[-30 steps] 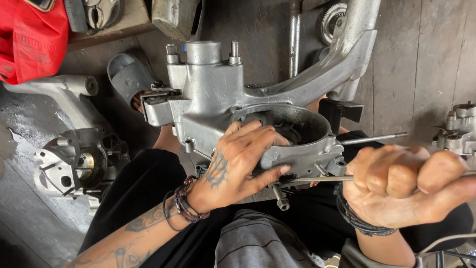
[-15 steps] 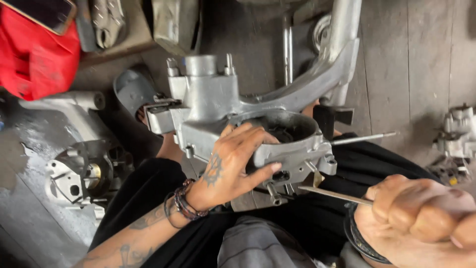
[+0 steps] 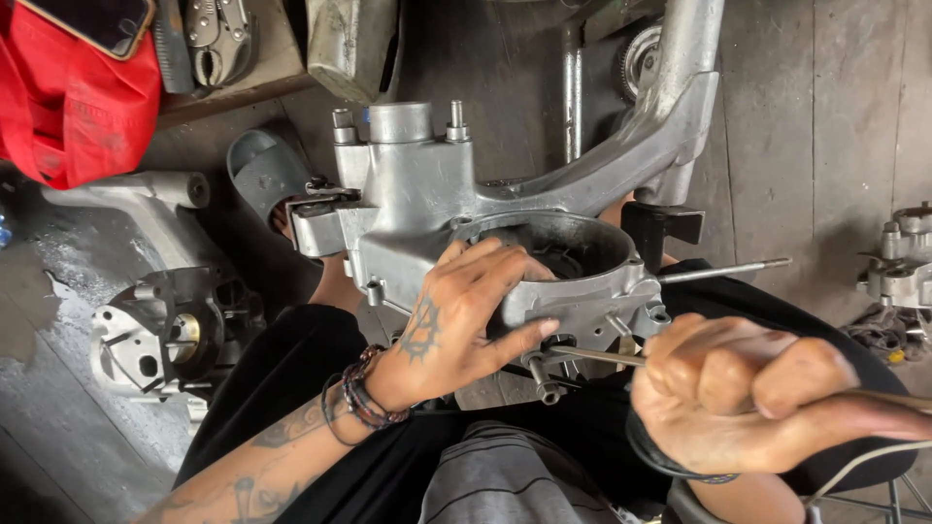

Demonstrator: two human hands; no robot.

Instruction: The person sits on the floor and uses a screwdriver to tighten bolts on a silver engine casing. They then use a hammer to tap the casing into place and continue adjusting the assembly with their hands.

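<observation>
A silver engine casing [image 3: 417,194] rests on my lap, its round open housing [image 3: 573,252] facing up. My left hand [image 3: 456,320] grips the near rim of that housing, thumb stretched toward the bolts underneath. My right hand [image 3: 748,398] is closed around the handle of a thin metal rod tool [image 3: 592,355], whose tip reaches the casing's lower edge near a protruding stud [image 3: 544,380]. A long threaded rod [image 3: 723,271] sticks out of the casing to the right.
A second engine part [image 3: 165,335] lies on the floor at left, beside a grey casting [image 3: 146,189]. A red cloth [image 3: 78,97] and locking pliers [image 3: 218,39] sit at top left. More metal parts [image 3: 898,267] lie at the right edge.
My right hand dropped lower, then came back up and left toward the casing, with the rod tool's tip staying at the lower edge. My left hand kept its grip.
</observation>
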